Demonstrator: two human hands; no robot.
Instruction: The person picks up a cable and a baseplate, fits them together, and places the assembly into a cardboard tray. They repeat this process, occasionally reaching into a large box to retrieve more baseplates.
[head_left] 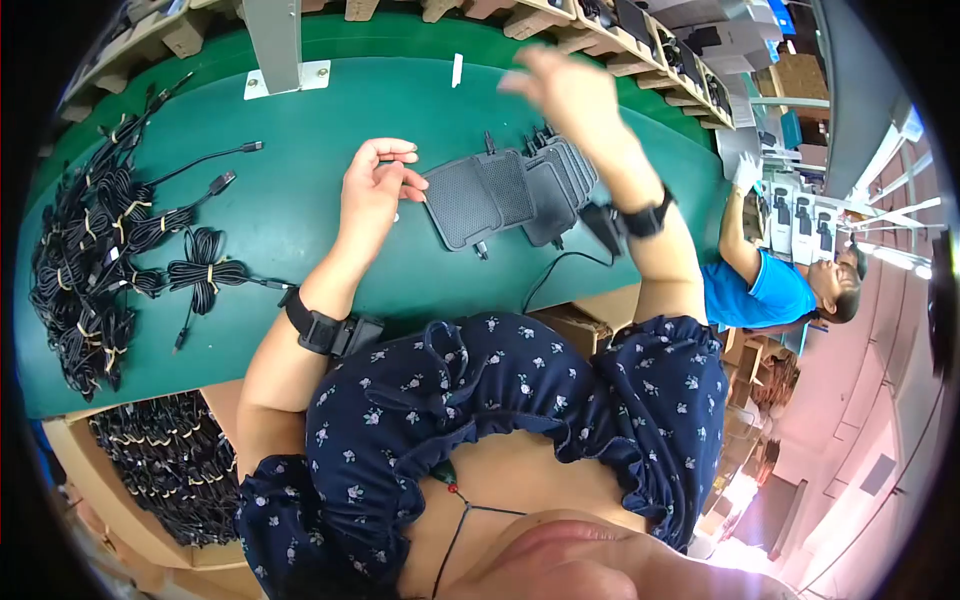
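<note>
My left hand (376,190) is loosely curled with its fingers apart, its fingertips at the left edge of a flat dark-grey pad (465,200) with a mesh-textured face. I see nothing gripped in it. Against that pad's right side lie several similar pads (568,172), overlapping, with short black plugs sticking out at their edges. My right hand (572,95) is raised beyond the stack, blurred by motion, with its fingers stretched out to the left and nothing visible in them. A small white strip (457,70) lies on the green table to the left of it.
Bundled black cables (100,250) are heaped on the table's left side, several loose bundles (205,270) beside them. A metal post (275,45) and wooden racks (640,45) stand at the far side. Below left, a cardboard box (110,490) holds cables. A co-worker (765,295) works at right.
</note>
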